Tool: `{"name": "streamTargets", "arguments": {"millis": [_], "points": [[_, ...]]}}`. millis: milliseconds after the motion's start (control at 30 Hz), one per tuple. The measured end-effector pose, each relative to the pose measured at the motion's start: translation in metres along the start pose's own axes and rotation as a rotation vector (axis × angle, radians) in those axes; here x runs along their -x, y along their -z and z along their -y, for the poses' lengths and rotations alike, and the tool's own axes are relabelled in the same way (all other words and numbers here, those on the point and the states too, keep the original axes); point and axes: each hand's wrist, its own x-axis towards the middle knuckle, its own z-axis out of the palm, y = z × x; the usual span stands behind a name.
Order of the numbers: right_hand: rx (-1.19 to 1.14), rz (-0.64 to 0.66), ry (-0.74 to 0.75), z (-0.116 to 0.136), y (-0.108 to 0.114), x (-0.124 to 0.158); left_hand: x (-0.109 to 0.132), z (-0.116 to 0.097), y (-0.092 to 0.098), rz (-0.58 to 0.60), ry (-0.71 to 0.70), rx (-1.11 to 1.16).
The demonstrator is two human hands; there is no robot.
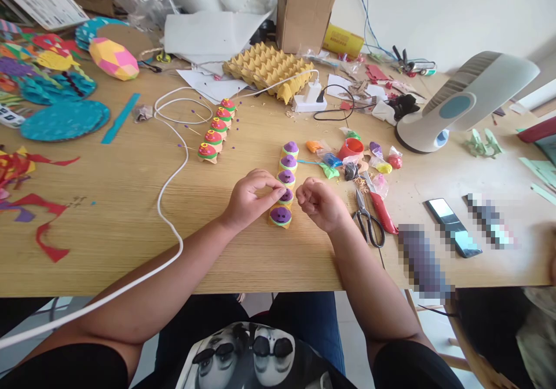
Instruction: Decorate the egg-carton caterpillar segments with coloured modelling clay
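Observation:
A row of purple-topped, yellow-and-green clay cups [287,176] lies on the wooden table [130,227], running from far to near. My left hand [251,199] is closed in a pinch, its fingertips touching the second-nearest cup. My right hand [319,202] is curled shut just right of the row; what it holds, if anything, is hidden. A second row of red-topped cups [216,129] lies farther back on the left.
Scissors with a red cutter [372,215] lie right of my hands, with bits of coloured clay [347,157] behind them. A white cable [171,201] loops across the table. A phone [452,226], a fan [464,99], a yellow egg tray [269,68] and paper crafts [56,88] surround the work area.

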Motion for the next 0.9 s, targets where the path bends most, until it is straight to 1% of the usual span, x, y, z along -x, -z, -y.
{"name": "streamTargets", "arguments": {"millis": [100, 200, 267, 567, 767, 900], "points": [[0.130, -0.019, 0.071, -0.002, -0.003, 0.001, 0.000, 0.000, 0.000, 0.008, 0.003, -0.013], [0.263, -0.010, 0.179, -0.004, -0.007, 0.002, 0.000, 0.002, -0.001, 0.008, 0.007, -0.018], [0.312, 0.000, 0.218, -0.004, -0.009, 0.003, 0.000, 0.003, -0.001, 0.008, 0.008, -0.020], [0.328, -0.010, 0.256, -0.009, -0.008, 0.002, 0.000, 0.003, -0.001, 0.022, 0.015, -0.005], [0.424, -0.040, 0.334, -0.013, -0.008, 0.000, 0.001, 0.004, -0.001, 0.020, 0.060, 0.021], [0.454, -0.059, 0.343, -0.014, -0.007, -0.001, 0.001, 0.004, -0.002, 0.021, 0.080, 0.049]]}}
